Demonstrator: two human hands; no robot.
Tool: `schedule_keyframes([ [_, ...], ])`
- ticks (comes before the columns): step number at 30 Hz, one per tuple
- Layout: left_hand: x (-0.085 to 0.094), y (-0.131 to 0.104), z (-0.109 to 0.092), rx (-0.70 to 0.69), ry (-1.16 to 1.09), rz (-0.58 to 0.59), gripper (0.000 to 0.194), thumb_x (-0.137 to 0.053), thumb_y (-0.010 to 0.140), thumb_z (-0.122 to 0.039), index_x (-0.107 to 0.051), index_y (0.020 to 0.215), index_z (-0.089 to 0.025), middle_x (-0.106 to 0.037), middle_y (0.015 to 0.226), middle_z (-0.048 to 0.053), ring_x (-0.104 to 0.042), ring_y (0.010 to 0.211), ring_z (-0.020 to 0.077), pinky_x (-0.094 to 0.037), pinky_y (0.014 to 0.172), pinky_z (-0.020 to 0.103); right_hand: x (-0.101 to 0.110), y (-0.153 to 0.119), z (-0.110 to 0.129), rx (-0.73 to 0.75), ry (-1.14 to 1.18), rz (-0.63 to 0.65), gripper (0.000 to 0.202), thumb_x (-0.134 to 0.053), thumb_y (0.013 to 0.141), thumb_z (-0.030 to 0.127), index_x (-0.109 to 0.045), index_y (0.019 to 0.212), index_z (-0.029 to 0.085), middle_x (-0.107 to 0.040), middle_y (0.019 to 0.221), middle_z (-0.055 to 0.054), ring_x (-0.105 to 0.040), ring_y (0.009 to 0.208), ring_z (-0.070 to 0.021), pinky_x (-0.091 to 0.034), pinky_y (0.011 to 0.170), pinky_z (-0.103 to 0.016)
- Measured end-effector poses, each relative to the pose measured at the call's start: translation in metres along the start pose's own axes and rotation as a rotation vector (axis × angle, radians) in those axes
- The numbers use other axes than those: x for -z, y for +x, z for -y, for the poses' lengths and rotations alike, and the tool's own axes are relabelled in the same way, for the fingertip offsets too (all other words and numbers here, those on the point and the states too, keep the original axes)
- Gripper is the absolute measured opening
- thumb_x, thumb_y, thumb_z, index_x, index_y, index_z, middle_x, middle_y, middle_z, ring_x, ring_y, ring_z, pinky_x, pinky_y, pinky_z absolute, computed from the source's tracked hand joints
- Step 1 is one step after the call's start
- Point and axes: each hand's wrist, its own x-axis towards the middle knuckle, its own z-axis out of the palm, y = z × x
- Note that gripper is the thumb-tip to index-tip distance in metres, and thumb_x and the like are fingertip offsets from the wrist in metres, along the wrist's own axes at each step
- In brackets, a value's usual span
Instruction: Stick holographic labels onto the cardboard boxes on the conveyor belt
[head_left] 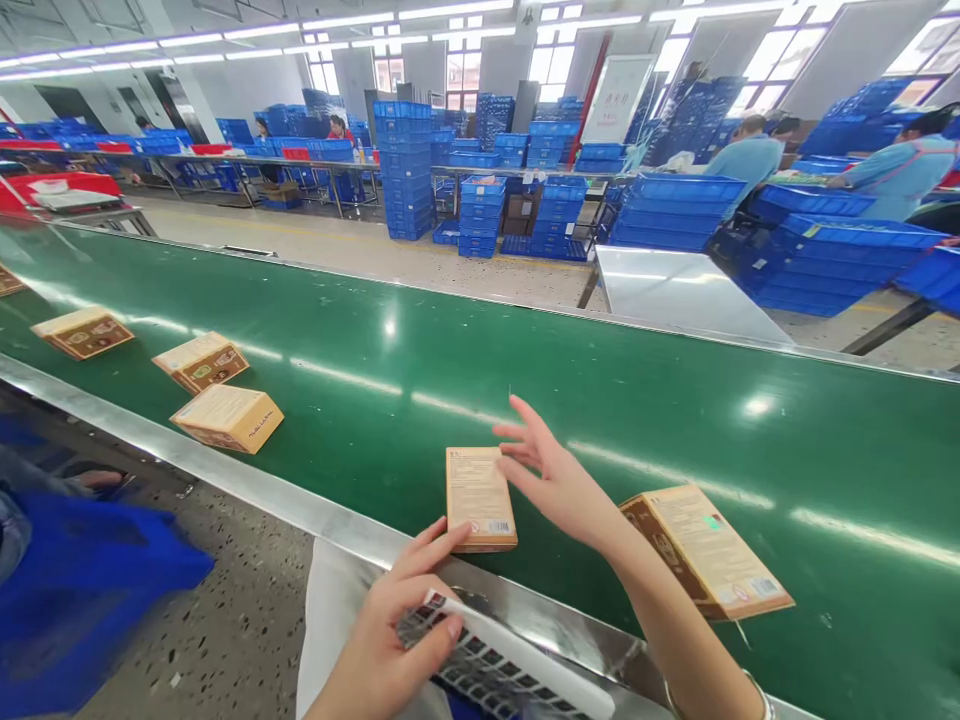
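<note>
Running across my view, the green belt [360, 340] carries boxes, printed faces up; the middle box [480, 490] lies beside its near edge, probably for easy reach. Another box [724, 550] sits askew to the right, beyond my forearm. My left hand [390, 640] pinches a gridded sheet [525, 652] between thumb and fingers, its other fingertips at the middle box's near end, seemingly to steady it. My right hand [559, 480] is open, fingers spread at that box's far right corner; whether a fingertip carries anything, I cannot tell. Smallest is a green patch [712, 522] on the askew box.
</note>
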Motion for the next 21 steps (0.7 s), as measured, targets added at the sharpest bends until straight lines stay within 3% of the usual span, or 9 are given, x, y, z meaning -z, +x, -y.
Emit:
schedule_keyframes([
  [3,-0.001,-0.001,-0.007,-0.083,0.096,0.010,0.018,-0.057,0.092,-0.020,-0.070,0.079,-0.022,-0.059,0.148,0.008,-0.052,0.137,0.0315,-0.051,0.107,0.050,-0.003,-0.016,-0.013,-0.025,0.074,0.051,0.080,-0.058,0.088,0.042,-0.025,0.158,0.021,-0.061,0.137,-0.015,-0.061,0.124,-0.0267,-0.054,0.101,-0.050],
  [5,0.000,-0.001,-0.010,-0.103,0.153,0.061,0.018,-0.057,0.090,-0.015,-0.070,0.080,-0.022,-0.059,0.148,0.007,-0.056,0.131,0.0305,-0.053,0.104,0.049,0.000,-0.025,-0.016,-0.040,0.130,-0.037,0.080,-0.062,0.086,0.046,-0.030,0.155,0.023,-0.061,0.138,-0.014,-0.059,0.127,-0.0263,-0.053,0.102,-0.048],
  [7,-0.001,-0.001,-0.010,-0.103,0.197,0.108,0.019,-0.057,0.088,-0.013,-0.072,0.083,-0.023,-0.055,0.152,0.005,-0.052,0.136,0.0314,-0.051,0.108,0.051,0.003,-0.033,-0.016,-0.068,0.196,-0.177,0.070,-0.067,0.084,0.052,-0.045,0.145,0.025,-0.062,0.139,-0.013,-0.058,0.129,-0.0269,-0.051,0.105,-0.048],
  [10,-0.008,0.002,-0.006,-0.150,0.223,0.161,0.021,-0.059,0.085,-0.009,-0.075,0.086,-0.023,-0.046,0.158,0.003,-0.032,0.151,0.0350,-0.042,0.116,0.056,0.002,-0.044,-0.012,-0.150,0.316,-0.321,0.051,-0.071,0.079,0.064,-0.066,0.110,0.025,-0.065,0.136,-0.012,-0.061,0.126,-0.0301,-0.052,0.103,-0.046],
  [14,-0.021,0.007,-0.006,-0.232,0.194,0.236,0.027,-0.060,0.080,-0.003,-0.077,0.091,-0.021,-0.038,0.162,0.003,-0.021,0.155,0.0363,-0.036,0.119,0.057,-0.009,-0.057,-0.003,-0.243,0.441,-0.385,0.055,-0.073,0.070,0.075,-0.067,0.078,0.021,-0.069,0.130,-0.015,-0.067,0.116,-0.0334,-0.057,0.094,-0.043],
  [21,-0.037,0.008,-0.010,-0.246,0.197,0.246,0.026,-0.062,0.081,-0.001,-0.076,0.092,-0.021,-0.041,0.160,0.005,-0.024,0.154,0.0362,-0.039,0.117,0.055,-0.005,-0.066,0.003,-0.284,0.386,-0.441,0.052,-0.074,0.068,0.072,-0.067,0.070,0.021,-0.073,0.123,-0.015,-0.071,0.100,-0.0316,-0.059,0.078,-0.038],
])
